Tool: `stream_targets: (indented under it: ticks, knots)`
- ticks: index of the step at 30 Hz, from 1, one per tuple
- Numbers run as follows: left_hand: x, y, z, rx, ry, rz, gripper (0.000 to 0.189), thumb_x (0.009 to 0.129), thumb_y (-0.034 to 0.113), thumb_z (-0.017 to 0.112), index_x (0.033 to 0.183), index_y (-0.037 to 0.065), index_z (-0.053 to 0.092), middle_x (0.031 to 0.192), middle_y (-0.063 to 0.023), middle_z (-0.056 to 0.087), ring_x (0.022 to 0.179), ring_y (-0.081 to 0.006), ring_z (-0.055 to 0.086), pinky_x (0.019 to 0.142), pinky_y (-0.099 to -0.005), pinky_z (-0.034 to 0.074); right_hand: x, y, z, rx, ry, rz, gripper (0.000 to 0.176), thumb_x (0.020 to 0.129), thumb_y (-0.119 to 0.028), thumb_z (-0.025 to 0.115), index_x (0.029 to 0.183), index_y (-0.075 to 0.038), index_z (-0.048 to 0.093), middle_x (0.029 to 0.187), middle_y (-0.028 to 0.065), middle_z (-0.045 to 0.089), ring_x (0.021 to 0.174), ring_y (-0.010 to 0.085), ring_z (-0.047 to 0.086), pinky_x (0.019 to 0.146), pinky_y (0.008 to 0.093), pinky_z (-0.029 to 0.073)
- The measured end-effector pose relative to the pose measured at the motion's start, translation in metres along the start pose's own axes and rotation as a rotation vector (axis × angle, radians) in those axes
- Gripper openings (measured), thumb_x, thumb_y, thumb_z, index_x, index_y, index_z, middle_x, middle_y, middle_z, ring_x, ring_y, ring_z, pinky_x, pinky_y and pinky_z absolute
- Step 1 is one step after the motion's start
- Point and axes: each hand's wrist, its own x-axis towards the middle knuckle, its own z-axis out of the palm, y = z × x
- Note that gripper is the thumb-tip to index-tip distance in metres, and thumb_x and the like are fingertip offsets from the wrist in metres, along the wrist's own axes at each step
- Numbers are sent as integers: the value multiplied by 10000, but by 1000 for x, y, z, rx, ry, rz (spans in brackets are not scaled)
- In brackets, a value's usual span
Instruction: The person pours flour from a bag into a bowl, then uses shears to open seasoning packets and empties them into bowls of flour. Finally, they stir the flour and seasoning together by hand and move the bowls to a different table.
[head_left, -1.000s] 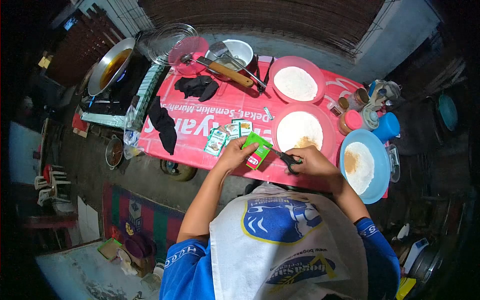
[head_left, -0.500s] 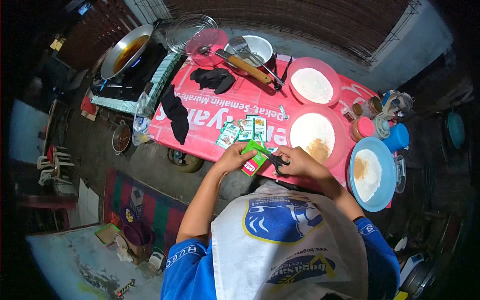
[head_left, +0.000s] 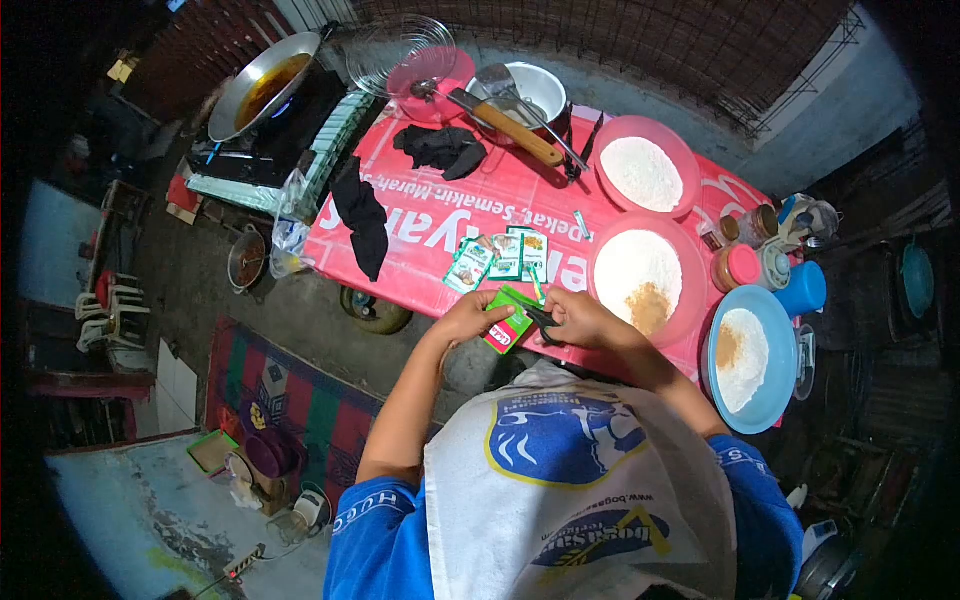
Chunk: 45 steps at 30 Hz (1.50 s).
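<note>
My left hand point(head_left: 470, 318) pinches a green packet point(head_left: 504, 333) with a red-and-white label at its side. Black-handled scissors point(head_left: 540, 319) are in my right hand point(head_left: 584, 320), their blades at the packet's upper part. Whether the blades have cut through is too small to tell. Several opened-out sachets point(head_left: 506, 256) lie on the table just beyond my hands. Close by my right hand stands a pink bowl point(head_left: 694, 275) of white powder with a brown patch. A blue bowl point(head_left: 788, 361) farther right holds similar white and brown powder.
Another pink bowl point(head_left: 686, 160) of white powder stands behind. Jars point(head_left: 742, 264) and a blue cup point(head_left: 803, 289) line the right edge. Black cloths point(head_left: 362, 220), a metal pot point(head_left: 548, 83) and a wooden-handled spatula point(head_left: 518, 135) lie around. A wok point(head_left: 238, 105) sits over a lit burner at left.
The camera view has shifted slightly, so the table things appear a little farther right and lower. Both hands keep their hold on the packet and scissors, with the blades still at the packet.
</note>
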Motion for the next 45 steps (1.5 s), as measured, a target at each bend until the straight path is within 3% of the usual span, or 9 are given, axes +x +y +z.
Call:
stream_targets:
  ticks: [9, 14, 20, 23, 27, 30, 33, 39, 45]
  knots:
    - [10, -28, -15, 93, 14, -63, 215, 847, 224, 555, 964, 45, 581, 805, -4, 615, 641, -59, 540, 560, -211, 426, 12, 18, 14, -8, -20, 59, 340, 664, -151, 702, 859, 1, 469, 603, 83, 549, 581, 159, 565, 511, 289, 408]
    - [-2, -13, -22, -1, 137, -48, 250, 841, 197, 537, 1050, 61, 528, 862, -7, 601, 699, -86, 550, 589, -241, 437, 12, 48, 46, -435, 237, 111, 506, 628, -157, 669, 1049, 22, 451, 941, 219, 545, 888, 383, 535, 736, 448, 442]
    - [17, 6, -8, -156, 94, 73, 273, 824, 108, 521, 1092, 58, 502, 921, -27, 591, 767, -111, 564, 670, -264, 462, 11, 37, 44, -357, 174, 328, 463, 642, -40, 598, 1068, 22, 430, 1173, 245, 342, 925, 396, 528, 747, 453, 469]
    - [25, 40, 30, -356, 49, 140, 317, 807, 49, 523, 1120, 71, 475, 937, -26, 577, 779, -123, 566, 689, -288, 472, 0, 25, 43, -101, 276, 552, 521, 675, -77, 574, 1132, 64, 369, 1017, 241, 491, 867, 372, 567, 652, 461, 478]
    - [45, 71, 77, -370, -6, 206, 376, 783, -9, 539, 1140, 62, 444, 978, -50, 572, 824, -144, 575, 710, -296, 484, -45, 40, 36, -360, 243, -8, 438, 666, -49, 540, 1095, 9, 478, 872, 216, 601, 777, 354, 598, 660, 445, 471]
    - [59, 85, 113, -244, -29, 168, 501, 755, -26, 573, 1202, 65, 366, 942, -72, 579, 759, -143, 583, 598, -255, 496, -102, 48, -4, -558, 40, 146, 341, 698, -72, 546, 1036, -31, 571, 868, 204, 606, 792, 349, 596, 683, 440, 475]
    - [72, 105, 162, 200, -125, 154, 529, 741, -17, 597, 1206, 57, 356, 881, -75, 586, 670, -127, 572, 533, -246, 483, -190, 49, -59, -257, 528, 443, 184, 768, -110, 488, 906, -25, 575, 868, 220, 595, 823, 355, 587, 681, 448, 452]
    - [117, 126, 300, 1054, -283, 448, 770, 643, 130, 645, 1310, 125, 260, 736, -171, 617, 718, -331, 608, 631, -382, 479, -247, 88, -120, -301, 971, -129, 205, 695, -18, 537, 899, -28, 524, 905, 158, 535, 863, 343, 534, 742, 412, 435]
    - [140, 125, 376, 1388, -190, 568, 838, 662, 99, 663, 1349, 128, 184, 707, -149, 621, 652, -257, 621, 600, -345, 477, -264, 148, -137, -247, 1068, -71, 118, 710, -20, 538, 825, -3, 521, 772, 158, 568, 719, 382, 549, 639, 400, 449]
